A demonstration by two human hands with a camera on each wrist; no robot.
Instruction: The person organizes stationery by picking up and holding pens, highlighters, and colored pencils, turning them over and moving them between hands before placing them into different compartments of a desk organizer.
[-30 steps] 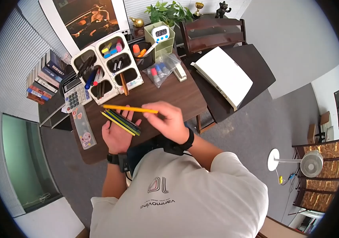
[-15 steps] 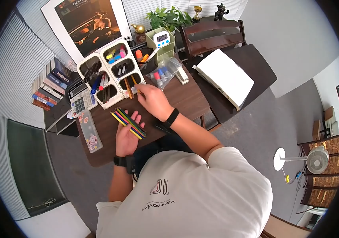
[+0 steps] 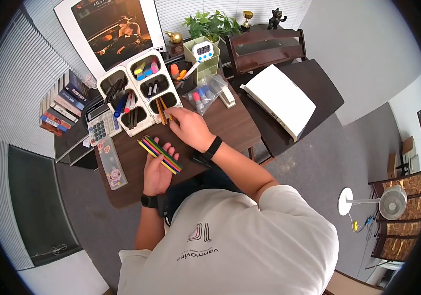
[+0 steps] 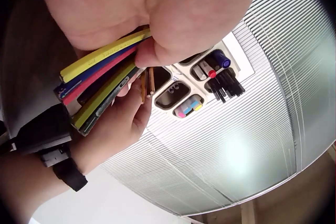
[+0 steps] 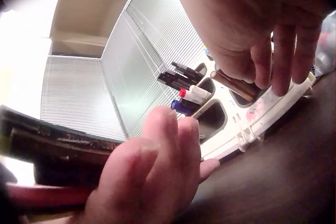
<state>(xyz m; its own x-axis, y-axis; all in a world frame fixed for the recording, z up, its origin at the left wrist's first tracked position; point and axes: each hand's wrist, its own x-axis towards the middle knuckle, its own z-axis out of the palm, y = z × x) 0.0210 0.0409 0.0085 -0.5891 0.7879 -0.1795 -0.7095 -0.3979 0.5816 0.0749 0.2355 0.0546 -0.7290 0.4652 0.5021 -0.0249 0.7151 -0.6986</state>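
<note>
A bundle of coloured pencils (image 3: 159,155) lies across my left hand (image 3: 157,176), held there by the thumb. Yellow, blue, pink and green pencils (image 4: 102,71) show close up in the left wrist view. My right hand (image 3: 190,129) is at the front right compartment of a white desk organizer (image 3: 144,126), its fingertips pinching the end of an orange-yellow pencil (image 3: 165,104). Two brown-orange pencils (image 3: 160,114) lean in that same compartment. From the right wrist, the fingers of the right hand (image 5: 252,35) hang over the compartment's edge and hide the pinched end.
Black pens (image 3: 115,89), markers (image 3: 121,104) and highlighters (image 3: 146,69) fill other compartments. Left of the organizer are a calculator (image 3: 103,127) and a clear sticker-covered case (image 3: 112,163). To its right stand a mesh cup (image 3: 185,83), a bag of markers (image 3: 205,93) and a stapler (image 3: 227,97).
My right hand has carried the orange-yellow pencil from above the left palm forward to the organizer's front right compartment. The left hand still holds the bundle, its thumb now over it.
</note>
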